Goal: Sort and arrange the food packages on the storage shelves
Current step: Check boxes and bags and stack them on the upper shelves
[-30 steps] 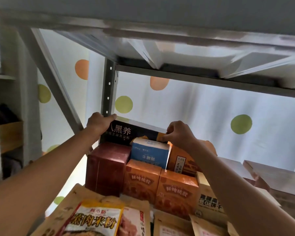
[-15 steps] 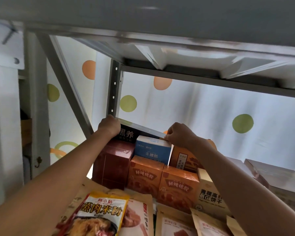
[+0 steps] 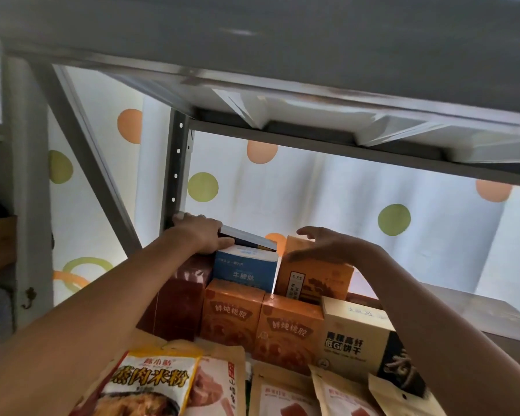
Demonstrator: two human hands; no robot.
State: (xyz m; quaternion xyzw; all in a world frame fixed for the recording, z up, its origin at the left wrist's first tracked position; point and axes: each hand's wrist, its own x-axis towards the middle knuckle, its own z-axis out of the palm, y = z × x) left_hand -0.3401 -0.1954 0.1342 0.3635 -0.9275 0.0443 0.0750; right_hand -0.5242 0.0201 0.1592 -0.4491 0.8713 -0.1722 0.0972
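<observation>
My left hand [image 3: 200, 235] grips the left end of a flat black box [image 3: 249, 240] that lies tilted at the back of the shelf, on top of a blue box [image 3: 245, 271] and a dark red box [image 3: 177, 298]. My right hand [image 3: 327, 244] hovers with spread fingers over the top of a tall orange box [image 3: 315, 277], holding nothing. In front stand two orange boxes [image 3: 231, 313] [image 3: 288, 328] and a cream box [image 3: 354, 337]. Food pouches [image 3: 150, 382] lie at the front.
The steel underside of the shelf above [image 3: 312, 94] hangs low over the boxes. A perforated upright post [image 3: 176, 172] and a slanted brace [image 3: 84, 163] stand at the left. A dotted curtain [image 3: 342, 205] closes the back. Grey flat boxes [image 3: 475, 319] lie at the right.
My right hand has let go of the black box's right end and moved right, open, over the tall orange box. The black box has sunk lower behind the blue box.
</observation>
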